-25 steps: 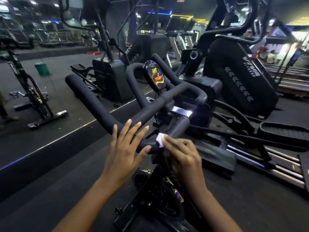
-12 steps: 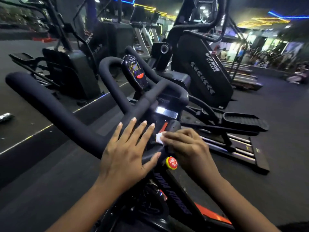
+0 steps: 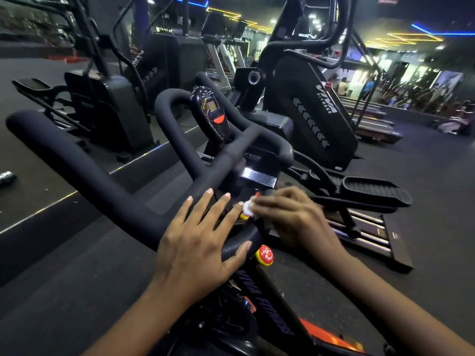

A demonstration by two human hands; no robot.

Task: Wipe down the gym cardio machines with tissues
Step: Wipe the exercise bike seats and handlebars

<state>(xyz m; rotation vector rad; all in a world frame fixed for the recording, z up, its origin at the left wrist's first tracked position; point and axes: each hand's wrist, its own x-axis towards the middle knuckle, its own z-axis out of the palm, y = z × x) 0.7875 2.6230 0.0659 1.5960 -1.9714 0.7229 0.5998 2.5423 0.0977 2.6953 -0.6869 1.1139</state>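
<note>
Big black Viva Fitness machine [image 3: 308, 111] looms at the back right, its ribbed pedal sticking out towards us. Front and centre is the spin bike, and its padded black handlebar [image 3: 102, 181] sweeps from far left across to the middle, with the inner loop curling up behind it. Left hand [image 3: 198, 242] lies flat on the near bar, fingers straight and spread, thumb running along the bar's near edge, gripping nothing. Right hand [image 3: 290, 217] is just beside it on the stem side, fingers curled in tight, a little blurred. The oval console [image 3: 213, 114] stands tilted above the bars, small screen and red button showing. Below the bar, the red round knob [image 3: 266, 255] pokes out beside the left thumb. And there is the tissue [image 3: 247, 208], a small white wad pinched in the right fingertips, pressed down at the handlebar's centre, almost touching the left forefinger.
</note>
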